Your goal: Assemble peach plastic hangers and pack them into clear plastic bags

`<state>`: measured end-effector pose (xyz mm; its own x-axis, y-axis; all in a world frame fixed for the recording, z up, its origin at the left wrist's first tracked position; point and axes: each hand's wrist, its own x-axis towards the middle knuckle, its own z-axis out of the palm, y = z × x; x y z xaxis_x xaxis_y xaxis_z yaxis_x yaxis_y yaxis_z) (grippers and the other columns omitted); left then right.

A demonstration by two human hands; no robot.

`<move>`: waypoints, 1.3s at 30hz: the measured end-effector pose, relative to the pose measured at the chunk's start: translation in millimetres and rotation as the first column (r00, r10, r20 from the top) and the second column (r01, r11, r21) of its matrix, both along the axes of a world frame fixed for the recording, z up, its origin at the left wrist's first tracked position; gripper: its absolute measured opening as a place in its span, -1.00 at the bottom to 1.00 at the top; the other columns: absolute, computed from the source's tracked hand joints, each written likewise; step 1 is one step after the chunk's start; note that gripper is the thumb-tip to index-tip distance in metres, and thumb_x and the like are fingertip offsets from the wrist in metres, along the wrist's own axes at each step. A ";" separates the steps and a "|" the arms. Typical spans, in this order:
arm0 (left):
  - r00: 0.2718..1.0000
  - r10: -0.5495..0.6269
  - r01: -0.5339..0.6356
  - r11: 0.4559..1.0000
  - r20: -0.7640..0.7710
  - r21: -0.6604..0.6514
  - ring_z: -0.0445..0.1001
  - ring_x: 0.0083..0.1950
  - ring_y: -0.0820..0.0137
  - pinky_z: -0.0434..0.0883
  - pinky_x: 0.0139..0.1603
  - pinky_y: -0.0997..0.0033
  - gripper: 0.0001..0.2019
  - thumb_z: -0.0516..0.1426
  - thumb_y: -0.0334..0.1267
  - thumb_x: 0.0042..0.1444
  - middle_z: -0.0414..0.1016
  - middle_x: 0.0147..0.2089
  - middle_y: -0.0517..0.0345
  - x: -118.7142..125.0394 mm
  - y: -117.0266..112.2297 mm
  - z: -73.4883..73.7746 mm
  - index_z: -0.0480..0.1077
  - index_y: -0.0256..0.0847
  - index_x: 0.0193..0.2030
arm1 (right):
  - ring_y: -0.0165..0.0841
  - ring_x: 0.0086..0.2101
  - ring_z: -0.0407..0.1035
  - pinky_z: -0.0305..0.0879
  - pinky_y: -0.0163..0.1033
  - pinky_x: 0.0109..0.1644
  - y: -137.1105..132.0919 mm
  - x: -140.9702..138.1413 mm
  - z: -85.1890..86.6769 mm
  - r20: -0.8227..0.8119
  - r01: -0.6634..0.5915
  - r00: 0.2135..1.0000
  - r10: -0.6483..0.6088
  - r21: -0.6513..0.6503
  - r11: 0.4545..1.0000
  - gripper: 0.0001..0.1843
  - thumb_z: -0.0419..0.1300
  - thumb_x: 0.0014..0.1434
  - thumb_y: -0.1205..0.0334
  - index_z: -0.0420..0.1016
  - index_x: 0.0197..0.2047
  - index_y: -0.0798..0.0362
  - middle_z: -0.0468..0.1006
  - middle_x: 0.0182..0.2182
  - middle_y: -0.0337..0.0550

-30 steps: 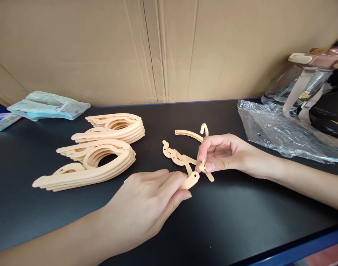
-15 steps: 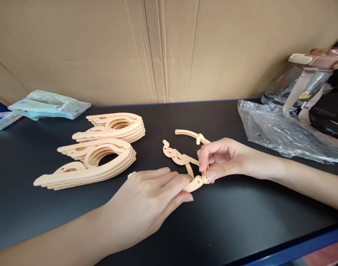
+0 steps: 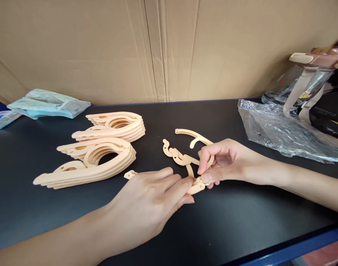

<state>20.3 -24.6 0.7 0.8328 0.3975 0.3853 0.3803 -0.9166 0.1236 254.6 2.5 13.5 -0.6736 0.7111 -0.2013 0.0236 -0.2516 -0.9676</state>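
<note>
Below frame centre, my left hand [image 3: 152, 199], curled around the hanger arm [image 3: 196, 189], should brace it while I align the hook [image 3: 196, 140] pinched in my right hand [image 3: 227, 160].

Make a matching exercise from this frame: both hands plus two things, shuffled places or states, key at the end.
1. left hand
2. right hand
3. stacked beige pieces
4. clear plastic sheet

A. in two piles on the black table's left half
B. back upward, gripping a holed beige piece
C. crumpled, in front of the bottle
D. pinching a beige hook

Pairs: 1-B, 2-D, 3-A, 4-C
</note>
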 end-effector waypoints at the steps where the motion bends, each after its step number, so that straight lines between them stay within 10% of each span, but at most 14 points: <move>1: 1.000 -0.006 0.006 1.000 -0.010 0.007 0.31 -0.46 0.40 0.21 -0.51 0.38 -0.80 -0.02 -0.33 0.41 0.40 -0.45 0.26 0.9 -0.9 0.3 0.42 -0.28 -0.14 | -0.54 -0.43 0.48 0.41 -0.42 -0.33 -0.4 -0.5 -0.2 0.003 -0.004 1.000 0.004 0.008 1.000 -0.88 0.41 0.08 0.36 0.54 -0.36 0.13 0.60 -0.44 -0.30; 10: 0.999 0.033 -0.031 0.997 0.016 -0.065 0.29 -0.48 0.42 0.18 -0.51 0.36 -0.79 -0.06 -0.34 0.42 0.39 -0.43 0.27 -0.6 -1.6 -3.8 0.36 -0.25 -0.20 | -0.54 -0.43 0.41 0.37 -0.38 -0.30 -2.4 7.2 6.5 0.099 0.000 0.994 -0.039 0.369 0.929 -0.85 0.17 0.35 0.23 0.52 -0.11 0.10 0.48 -0.40 -0.29; 14: 0.995 0.068 -0.060 0.993 0.075 -0.102 0.24 -0.49 0.45 0.13 -0.51 0.40 -0.76 -0.13 -0.31 0.45 0.30 -0.45 0.31 -3.1 -1.3 -8.5 0.29 -0.21 -0.22 | -0.54 -0.43 0.42 0.40 -0.38 -0.29 5.0 11.2 1.5 0.003 0.024 1.000 -0.027 0.333 0.943 -0.71 0.21 0.32 0.30 0.31 0.08 0.02 0.46 -0.42 -0.37; 39: 0.999 0.035 -0.035 0.999 0.025 0.034 0.27 -0.52 0.44 0.17 -0.53 0.40 -0.76 -0.10 -0.36 0.44 0.35 -0.47 0.27 1.6 -0.6 -1.4 0.33 -0.28 -0.21 | -0.51 -0.44 0.46 0.37 -0.37 -0.37 10.4 4.7 -8.2 -0.123 -0.010 0.992 0.031 0.164 0.986 -0.81 0.32 0.21 0.36 0.36 -0.34 0.09 0.56 -0.46 -0.32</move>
<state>21.9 -25.2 -0.7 0.8089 0.4124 0.4191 0.4095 -0.9066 0.1018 259.3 12.9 5.3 -0.7009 0.7132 0.0028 -0.0966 -0.0911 -0.9911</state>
